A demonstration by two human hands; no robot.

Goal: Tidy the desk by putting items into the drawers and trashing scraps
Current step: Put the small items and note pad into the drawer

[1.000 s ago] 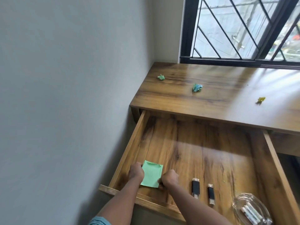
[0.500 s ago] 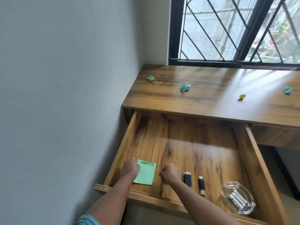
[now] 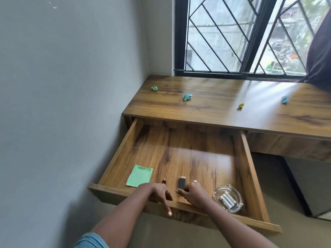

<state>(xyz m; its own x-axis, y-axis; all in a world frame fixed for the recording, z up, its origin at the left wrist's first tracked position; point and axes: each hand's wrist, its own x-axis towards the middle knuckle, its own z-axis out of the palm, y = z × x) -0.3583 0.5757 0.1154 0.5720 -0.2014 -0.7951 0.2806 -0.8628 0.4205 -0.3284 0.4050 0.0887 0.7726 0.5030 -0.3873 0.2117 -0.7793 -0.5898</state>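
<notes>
Right grip (image 3: 194, 194) pinches flash drive (image 3: 181, 182), plug end pointing away toward desk (image 3: 215, 108).

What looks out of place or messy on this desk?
Four crumpled paper scraps lie scattered on the desk top: a green scrap farthest left, a teal scrap, a small yellow scrap and a blue scrap farthest right. They look like litter. Nothing in the open drawer looks spilled or damaged.

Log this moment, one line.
left hand over front edge of open wooden drawer | right hand beside black USB drive, grip unclear | green square note in drawer | crumpled paper scraps on desk top
</notes>
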